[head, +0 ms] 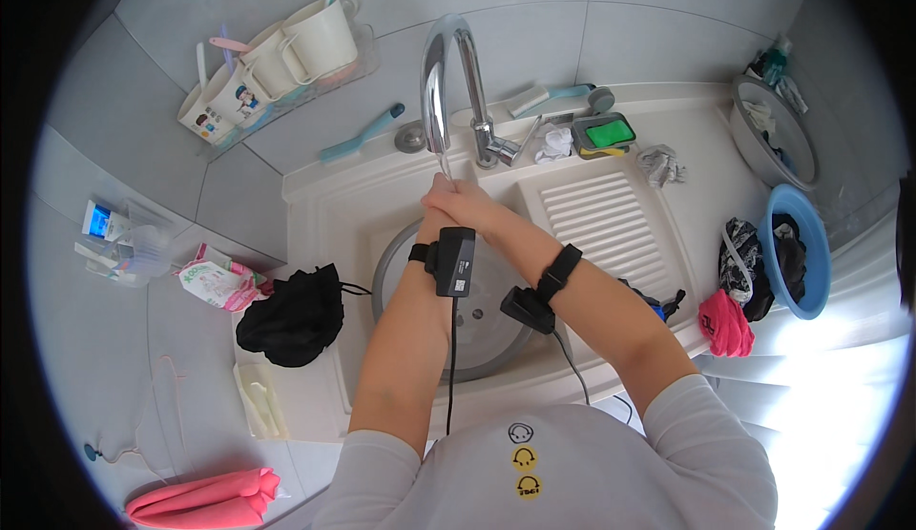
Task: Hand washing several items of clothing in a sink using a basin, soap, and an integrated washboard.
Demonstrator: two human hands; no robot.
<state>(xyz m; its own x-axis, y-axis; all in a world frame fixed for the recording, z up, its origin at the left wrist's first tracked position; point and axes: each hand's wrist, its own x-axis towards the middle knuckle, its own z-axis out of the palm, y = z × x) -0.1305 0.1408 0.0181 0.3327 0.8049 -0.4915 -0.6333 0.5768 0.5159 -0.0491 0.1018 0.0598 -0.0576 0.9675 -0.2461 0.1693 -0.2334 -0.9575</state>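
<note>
Water runs from the curved chrome faucet (pixel 436 86) onto my two hands, which touch each other under the spout. My left hand (pixel 438 197) is partly covered by my right hand (pixel 469 204), which lies across it. No object shows in either hand. Each forearm wears a black strapped device with a cable. Below them, a round grey basin (pixel 401 258) sits in the white sink (pixel 343 208). To the right is the ribbed washboard (pixel 608 222). A black cloth bag (pixel 293 319) lies on the sink's left edge, its cord reaching towards the basin.
Behind the washboard are a green soap bar (pixel 610 133) in a dish, a white crumpled cloth (pixel 553 143) and brushes. At right stand a blue basin (pixel 823 258) with dark clothes and a pink cloth (pixel 726 324). Cups (pixel 322 40) hang on the wall, upper left.
</note>
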